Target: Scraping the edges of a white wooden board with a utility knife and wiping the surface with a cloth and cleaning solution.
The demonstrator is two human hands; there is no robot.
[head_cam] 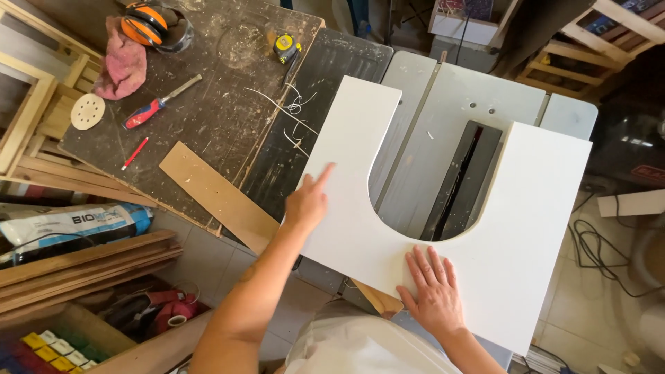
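Note:
A white U-shaped board (526,228) lies flat on a grey table saw (457,104), its cut-out opening toward the far side. My left hand (308,201) rests on the board's left arm near its outer edge, index finger stretched out. My right hand (433,287) lies palm down with fingers spread on the board's near part, just below the curve of the cut-out. Neither hand grips anything. The saw's dark blade slot (460,180) shows through the cut-out.
A dusty dark workbench (222,111) on the left carries orange ear defenders (149,22), a pink rag (121,66), a sanding disc (88,111), a red-handled chisel (156,105), a red pencil (135,152), a yellow tape measure (285,47) and a wooden strip (218,197). Timber lengths (83,266) lie lower left; black cables (596,249) trail at right.

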